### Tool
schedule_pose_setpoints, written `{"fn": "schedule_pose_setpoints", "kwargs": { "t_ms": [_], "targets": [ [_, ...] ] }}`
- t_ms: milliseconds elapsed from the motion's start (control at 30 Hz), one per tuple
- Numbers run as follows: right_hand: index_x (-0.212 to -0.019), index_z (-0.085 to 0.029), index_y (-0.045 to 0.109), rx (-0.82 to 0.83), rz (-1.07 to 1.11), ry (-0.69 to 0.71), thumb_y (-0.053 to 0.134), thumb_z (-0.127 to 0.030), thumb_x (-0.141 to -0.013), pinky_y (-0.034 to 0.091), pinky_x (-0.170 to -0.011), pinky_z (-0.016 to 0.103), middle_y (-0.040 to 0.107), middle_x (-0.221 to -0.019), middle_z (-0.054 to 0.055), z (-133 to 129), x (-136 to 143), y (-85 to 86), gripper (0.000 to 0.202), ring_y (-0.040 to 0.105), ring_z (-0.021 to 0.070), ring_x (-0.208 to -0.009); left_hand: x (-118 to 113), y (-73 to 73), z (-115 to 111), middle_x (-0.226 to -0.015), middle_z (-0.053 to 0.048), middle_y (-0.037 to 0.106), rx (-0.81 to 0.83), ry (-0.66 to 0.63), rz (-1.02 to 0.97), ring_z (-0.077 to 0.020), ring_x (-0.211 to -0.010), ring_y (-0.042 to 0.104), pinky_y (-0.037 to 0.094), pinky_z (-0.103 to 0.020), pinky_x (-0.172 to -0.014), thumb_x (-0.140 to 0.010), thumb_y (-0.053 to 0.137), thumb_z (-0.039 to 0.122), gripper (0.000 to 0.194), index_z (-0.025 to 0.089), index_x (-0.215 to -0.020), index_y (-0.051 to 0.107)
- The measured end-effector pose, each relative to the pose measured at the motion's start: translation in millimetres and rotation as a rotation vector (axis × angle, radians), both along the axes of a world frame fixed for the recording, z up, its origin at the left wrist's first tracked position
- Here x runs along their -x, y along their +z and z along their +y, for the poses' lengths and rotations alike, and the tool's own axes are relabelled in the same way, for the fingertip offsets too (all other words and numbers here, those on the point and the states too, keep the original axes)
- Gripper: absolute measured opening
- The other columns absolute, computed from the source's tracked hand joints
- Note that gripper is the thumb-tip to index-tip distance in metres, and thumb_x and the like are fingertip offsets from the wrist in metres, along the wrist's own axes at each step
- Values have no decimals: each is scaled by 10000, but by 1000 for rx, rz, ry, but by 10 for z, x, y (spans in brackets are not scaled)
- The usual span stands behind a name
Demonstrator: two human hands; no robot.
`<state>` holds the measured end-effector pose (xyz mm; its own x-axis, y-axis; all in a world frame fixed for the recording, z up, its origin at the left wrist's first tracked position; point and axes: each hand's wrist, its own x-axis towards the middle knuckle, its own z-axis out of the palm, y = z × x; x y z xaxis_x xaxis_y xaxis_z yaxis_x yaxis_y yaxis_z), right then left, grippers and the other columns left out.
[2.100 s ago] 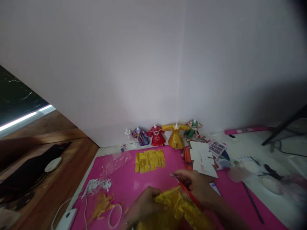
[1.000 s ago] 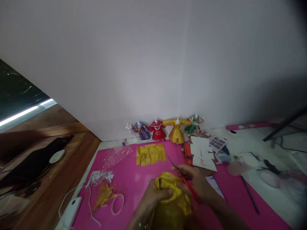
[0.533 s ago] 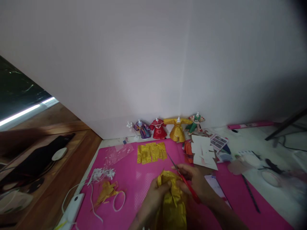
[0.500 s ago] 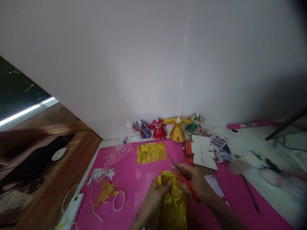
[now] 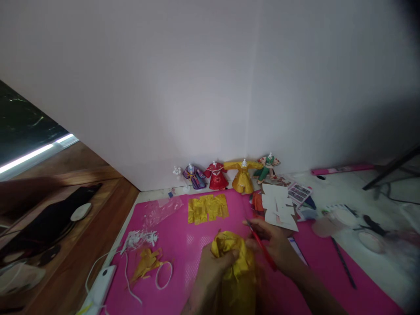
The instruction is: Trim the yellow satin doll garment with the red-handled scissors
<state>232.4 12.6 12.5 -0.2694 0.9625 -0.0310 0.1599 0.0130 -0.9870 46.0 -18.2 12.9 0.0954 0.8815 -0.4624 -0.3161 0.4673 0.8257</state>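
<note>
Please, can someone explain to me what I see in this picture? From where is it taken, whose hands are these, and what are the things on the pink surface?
The picture comes from a camera worn on a person's head, looking forward and down, so both hands are that person's own. The left hand closes its grip on a bunched piece of yellow shiny fabric. The right hand holds a thin red tool; it is too blurred to name for sure. They work over a pink mat. On the mat lie a flat stack of yellow fabric pieces, white paper shapes, white shreds and yellow scraps. By the wall stands a row of small doll robes in purple, red, yellow and green.
</note>
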Motion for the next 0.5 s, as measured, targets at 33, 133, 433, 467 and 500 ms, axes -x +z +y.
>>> {"fn": "schedule_pose_setpoints", "kwargs": {
  "t_ms": [33, 133, 433, 467, 500],
  "targets": [
    [-1137, -175, 584, -16, -26, -31, 680, -373, -805, 518, -794, 389, 679, -897, 63, -10, -61, 17, 398, 663, 249, -857, 17, 6, 3, -710, -84, 749, 18, 26, 18, -240, -663, 692, 537, -325, -672, -526, 887, 309, 395, 103, -831, 746],
    [-1144, -203, 577, -65, -105, -115, 696, -375, -807, 444, -887, 424, 658, -985, 73, -121, -235, 67, 397, 609, 266, -954, 73, 33, 19, -740, -80, 757, 39, 82, 67, -227, -657, 689, 539, -319, -668, -529, 884, 307, 400, 109, -850, 752],
    [-1062, -232, 677, 413, 89, 268, 597, -681, -766, 460, -547, 285, 632, -675, 10, -681, -238, -201, 544, 581, 187, -581, 159, 15, 71, -663, -73, 746, 71, 126, 122, -217, -570, 671, 539, -324, -622, -543, 872, 329, 409, 104, -864, 755],
    [-1047, -233, 687, 410, 90, 280, 596, -677, -767, 466, -563, 294, 637, -678, 13, -696, -227, -243, 533, 586, 196, -596, 162, 17, 71, -643, -67, 741, 72, 127, 125, -213, -560, 667, 538, -321, -616, -548, 869, 327, 390, 106, -850, 757],
    [-1034, -232, 695, 398, 87, 289, 591, -671, -774, 471, -583, 302, 643, -690, 16, -702, -220, -277, 521, 590, 203, -615, 165, 20, 71, -639, -63, 739, 72, 130, 128, -209, -558, 666, 537, -316, -613, -551, 867, 325, 372, 108, -833, 758]
  ]
}}
